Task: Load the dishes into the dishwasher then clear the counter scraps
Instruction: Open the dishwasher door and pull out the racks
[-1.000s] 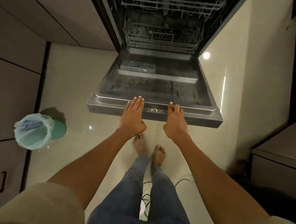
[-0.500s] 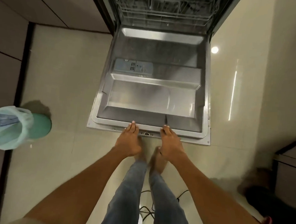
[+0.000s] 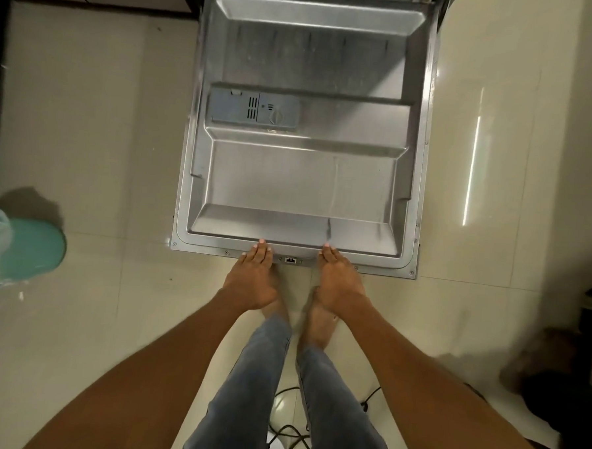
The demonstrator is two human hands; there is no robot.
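Two hands rest on the front edge of the lowered dishwasher door.

Dishwasher door (image 3: 300,180) lies flat and fully open over the floor (image 3: 87,127), steel inner face up, detergent dispenser (image 3: 254,109) at its left side. Left hand (image 3: 252,280) and right hand (image 3: 341,283) lie palm-down with fingers straight and together, fingertips touching the door's front rim. Green bin (image 3: 29,244) with plastic liner stands well apart at left.

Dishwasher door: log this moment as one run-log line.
phase: opening dishwasher | dishwasher door: lying flat, inner side up | left hand: fingers on door's front edge | right hand: same | dishes: none in view | green bin: floor, left
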